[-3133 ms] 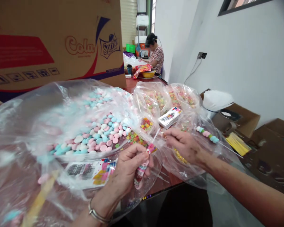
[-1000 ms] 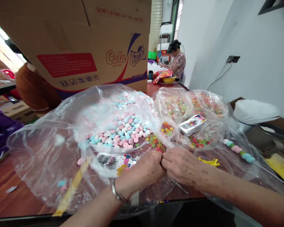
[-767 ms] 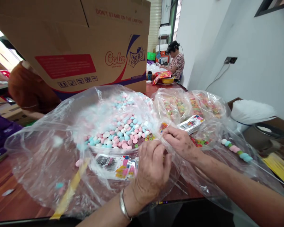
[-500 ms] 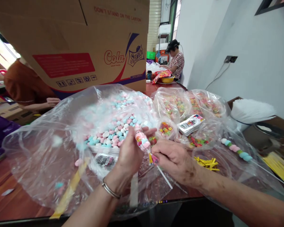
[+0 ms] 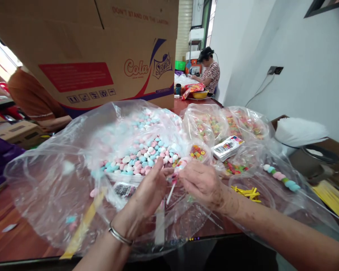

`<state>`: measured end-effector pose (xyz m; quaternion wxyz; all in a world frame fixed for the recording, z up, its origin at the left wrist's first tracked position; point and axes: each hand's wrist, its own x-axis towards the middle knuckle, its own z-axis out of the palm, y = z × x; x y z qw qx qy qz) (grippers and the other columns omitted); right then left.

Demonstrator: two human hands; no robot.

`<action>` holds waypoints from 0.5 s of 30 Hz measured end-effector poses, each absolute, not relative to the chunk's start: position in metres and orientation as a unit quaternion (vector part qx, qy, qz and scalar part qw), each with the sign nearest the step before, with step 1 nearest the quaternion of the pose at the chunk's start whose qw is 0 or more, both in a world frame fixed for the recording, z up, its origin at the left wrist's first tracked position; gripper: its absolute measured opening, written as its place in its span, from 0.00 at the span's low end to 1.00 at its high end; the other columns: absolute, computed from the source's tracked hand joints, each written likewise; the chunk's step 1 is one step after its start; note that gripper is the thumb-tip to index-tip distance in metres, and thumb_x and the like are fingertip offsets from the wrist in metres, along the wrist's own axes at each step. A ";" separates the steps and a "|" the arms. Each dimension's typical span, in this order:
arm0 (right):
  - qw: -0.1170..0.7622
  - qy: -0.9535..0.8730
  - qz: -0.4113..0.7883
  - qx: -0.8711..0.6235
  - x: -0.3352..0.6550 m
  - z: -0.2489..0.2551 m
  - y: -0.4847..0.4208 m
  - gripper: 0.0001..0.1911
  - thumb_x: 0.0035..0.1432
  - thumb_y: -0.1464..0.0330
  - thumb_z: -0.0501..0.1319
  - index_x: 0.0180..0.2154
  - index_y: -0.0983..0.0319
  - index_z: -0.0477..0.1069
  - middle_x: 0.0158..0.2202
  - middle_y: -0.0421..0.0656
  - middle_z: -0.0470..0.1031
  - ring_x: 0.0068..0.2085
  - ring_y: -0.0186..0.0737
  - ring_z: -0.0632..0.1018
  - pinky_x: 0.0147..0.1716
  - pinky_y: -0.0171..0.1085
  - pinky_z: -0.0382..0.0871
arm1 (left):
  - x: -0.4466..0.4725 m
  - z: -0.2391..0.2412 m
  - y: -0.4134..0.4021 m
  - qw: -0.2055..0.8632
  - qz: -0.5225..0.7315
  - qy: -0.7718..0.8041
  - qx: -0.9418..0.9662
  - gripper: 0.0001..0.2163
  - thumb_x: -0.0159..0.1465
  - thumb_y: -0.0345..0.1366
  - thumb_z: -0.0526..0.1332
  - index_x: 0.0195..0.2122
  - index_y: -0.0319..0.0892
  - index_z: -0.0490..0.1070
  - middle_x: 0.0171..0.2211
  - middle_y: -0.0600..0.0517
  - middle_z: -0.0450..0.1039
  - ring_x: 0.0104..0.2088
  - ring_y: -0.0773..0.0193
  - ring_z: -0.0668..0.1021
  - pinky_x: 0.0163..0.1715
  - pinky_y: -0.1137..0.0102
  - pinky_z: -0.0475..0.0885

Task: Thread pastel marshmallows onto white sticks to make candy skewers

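Both hands meet just in front of the big clear bag of pink, blue and white candies. The left hand keeps a narrow grip, thumb and fingertips pinched on a wrapped candy stick. The right hand closes on the same piece from the other side, fingers curled tight, so the two grips nearly touch. The stick is tilted: its candy end is up, near a small bag of coloured rings, and its bare white end points down toward the person. A metal bangle sits on the left wrist.

Just right of the right hand lie yellow ties under plastic, and farther right a finished skewer of pastel candies. A stack of printed cards rests among the bags. Everything lies on a reddish wooden surface, with a cardboard box standing behind. A co-worker sits at the far end.
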<state>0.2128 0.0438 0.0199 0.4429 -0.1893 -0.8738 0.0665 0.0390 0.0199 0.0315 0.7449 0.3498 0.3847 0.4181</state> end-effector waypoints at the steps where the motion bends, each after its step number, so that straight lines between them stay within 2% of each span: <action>1: 0.430 -0.880 0.090 -0.182 0.212 0.021 0.042 0.12 0.66 0.73 0.49 0.32 0.63 0.69 0.28 0.43 0.71 0.32 0.38 0.70 0.35 0.36 0.65 | 0.041 0.030 0.021 0.741 0.461 0.371 0.317 0.25 0.64 0.56 0.55 0.36 0.36 0.77 0.29 0.46 0.79 0.32 0.61 0.79 0.36 0.69 0.71; 3: 0.397 -0.879 0.166 -0.208 0.209 0.022 0.038 0.13 0.66 0.72 0.50 0.30 0.63 0.68 0.28 0.42 0.70 0.32 0.36 0.70 0.34 0.35 0.64 | 0.046 0.031 0.021 0.707 0.543 0.348 0.292 0.14 0.61 0.45 0.64 0.35 0.37 0.76 0.30 0.49 0.78 0.32 0.63 0.79 0.36 0.72 0.72; 6: 0.331 -0.833 0.311 -0.315 0.201 0.020 0.031 0.14 0.65 0.70 0.52 0.26 0.63 0.67 0.25 0.38 0.67 0.29 0.33 0.69 0.29 0.32 0.62 | 0.056 0.036 0.015 0.627 0.649 0.323 0.285 0.07 0.57 0.34 0.68 0.36 0.38 0.75 0.30 0.52 0.77 0.32 0.65 0.78 0.35 0.72 0.74; 8: 0.294 -0.823 0.354 -0.333 0.196 0.018 0.027 0.14 0.66 0.70 0.51 0.28 0.63 0.68 0.26 0.37 0.69 0.29 0.32 0.70 0.30 0.31 0.63 | 0.060 0.043 0.010 0.590 0.688 0.322 0.273 0.05 0.58 0.33 0.66 0.34 0.39 0.73 0.28 0.54 0.74 0.27 0.68 0.76 0.26 0.75 0.74; 11: 0.245 -0.874 0.307 -0.288 0.199 0.014 0.026 0.13 0.66 0.70 0.50 0.33 0.63 0.71 0.32 0.42 0.73 0.35 0.36 0.73 0.38 0.35 0.66 | 0.048 0.056 -0.004 0.566 0.679 0.364 0.293 0.07 0.60 0.37 0.62 0.28 0.41 0.68 0.25 0.56 0.69 0.16 0.74 0.65 0.09 0.81 0.58; 13: 0.206 -0.891 0.283 -0.290 0.210 0.016 0.030 0.13 0.66 0.70 0.51 0.35 0.64 0.73 0.34 0.43 0.75 0.36 0.38 0.74 0.40 0.37 0.66 | 0.023 0.064 -0.023 0.538 0.637 0.431 0.346 0.06 0.60 0.39 0.62 0.32 0.43 0.69 0.24 0.55 0.69 0.13 0.75 0.60 0.07 0.81 0.52; 15: 0.182 -0.881 0.293 -0.322 0.229 0.021 0.038 0.14 0.66 0.69 0.51 0.35 0.63 0.74 0.33 0.42 0.76 0.34 0.37 0.74 0.37 0.36 0.67 | -0.013 0.070 -0.048 0.444 0.591 0.543 0.399 0.10 0.58 0.39 0.65 0.40 0.45 0.72 0.22 0.56 0.68 0.13 0.74 0.61 0.08 0.81 0.52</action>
